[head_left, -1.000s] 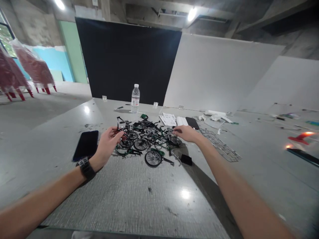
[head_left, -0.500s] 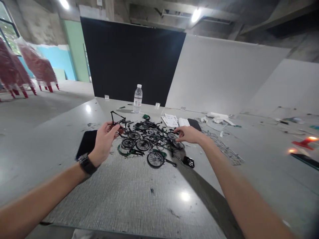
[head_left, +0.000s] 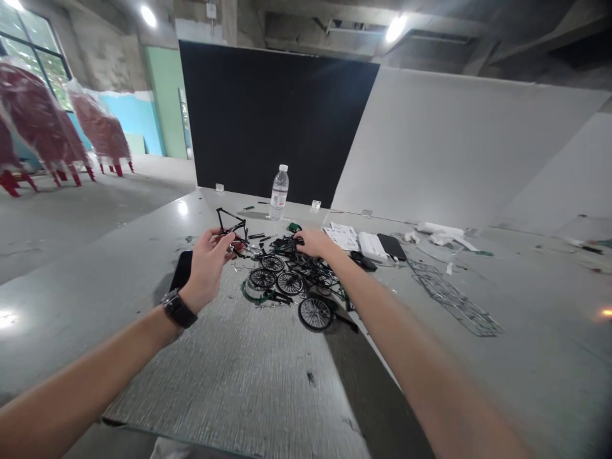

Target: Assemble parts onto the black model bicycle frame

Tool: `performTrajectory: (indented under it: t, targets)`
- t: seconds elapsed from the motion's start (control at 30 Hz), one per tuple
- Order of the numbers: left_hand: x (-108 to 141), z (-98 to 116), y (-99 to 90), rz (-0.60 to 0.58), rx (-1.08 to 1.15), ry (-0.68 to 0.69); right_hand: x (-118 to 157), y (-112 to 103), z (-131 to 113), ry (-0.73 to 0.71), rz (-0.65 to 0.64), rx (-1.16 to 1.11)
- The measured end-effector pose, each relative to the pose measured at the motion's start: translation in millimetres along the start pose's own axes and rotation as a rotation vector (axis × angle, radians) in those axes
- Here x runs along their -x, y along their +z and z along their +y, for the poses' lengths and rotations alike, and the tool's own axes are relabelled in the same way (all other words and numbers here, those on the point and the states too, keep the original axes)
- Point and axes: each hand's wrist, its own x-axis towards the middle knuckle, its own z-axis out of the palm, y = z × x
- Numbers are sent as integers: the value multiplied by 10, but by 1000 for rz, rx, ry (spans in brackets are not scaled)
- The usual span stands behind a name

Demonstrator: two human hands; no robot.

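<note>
My left hand is closed on a small black bicycle frame, held up at the left side of a heap of model bicycle parts. My right hand reaches over the back of the heap, its fingertips bent down among dark parts; what they hold, if anything, is hidden. Several spoked wheels lie in the heap, one black wheel at its front right. A green curved part lies at the front left of the heap.
A water bottle stands behind the heap. Printed sheets, a white case and a dark flat object lie back right. Grey part frames lie further right. A black phone is beside my left wrist.
My right hand has moved left, from the right side of the heap to its back middle. My left hand still holds the black frame. The view has turned slightly right.
</note>
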Motion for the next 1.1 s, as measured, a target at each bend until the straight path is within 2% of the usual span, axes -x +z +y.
performTrajectory:
  t: [0.17,0.37,0.6,0.73,0.9,1.1]
  targets:
    - [-35,18,-24,14,-25,26,-58,-63,65,48,30,4]
    - [7,63,0,-11,4,19,70,-221,320,158,109,23]
    - [52,53,17,-31,-12,-2,305,-81,533,193,52,72]
    - [67,43,28,-38,-37,-21,344,-27,506,123,22,67]
    - [86,46,39,-35,-59,-29,263,-32,357,45,2,68]
    - [94,24,37,-46,-71,-32,166,0,245,60,-27,135]
